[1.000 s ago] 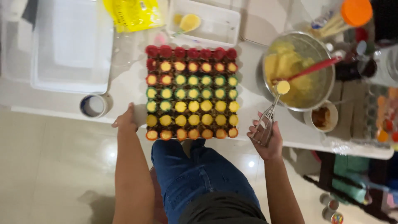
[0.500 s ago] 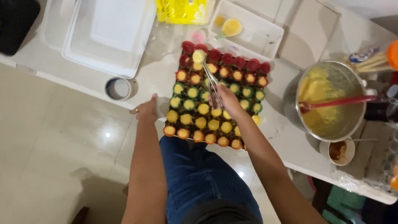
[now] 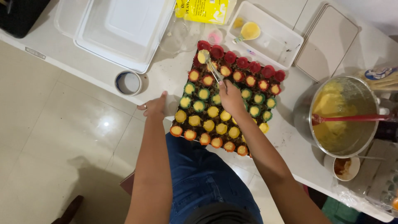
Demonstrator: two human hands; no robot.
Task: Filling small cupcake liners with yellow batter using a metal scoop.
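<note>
The room has a pale glossy tiled floor (image 3: 62, 137), and a white desk (image 3: 166, 74) runs slantwise across the upper part of the view. On the desk a clear plastic bin with its lid (image 3: 120, 29) lies at the far left, a shallow white tray (image 3: 269, 37) at the far middle, and a steel pot of yellow batter (image 3: 344, 116) with a red spatula (image 3: 352, 118) at the right. At the middle lies a tray of cupcake liners (image 3: 224, 103), its rows red, green, yellow and orange, most filled with yellow batter; its long axis runs away from the person, tilted slightly right. A roll of tape (image 3: 128, 83) sits near the desk edge. The left hand (image 3: 154, 107) rests flat, fingers loosely open, on the desk edge just beside the tray, holding nothing. The right hand (image 3: 230, 96) is closed around a metal scoop (image 3: 209, 64), whose handle points up and left, its batter-filled bowl over the far red row.
</note>
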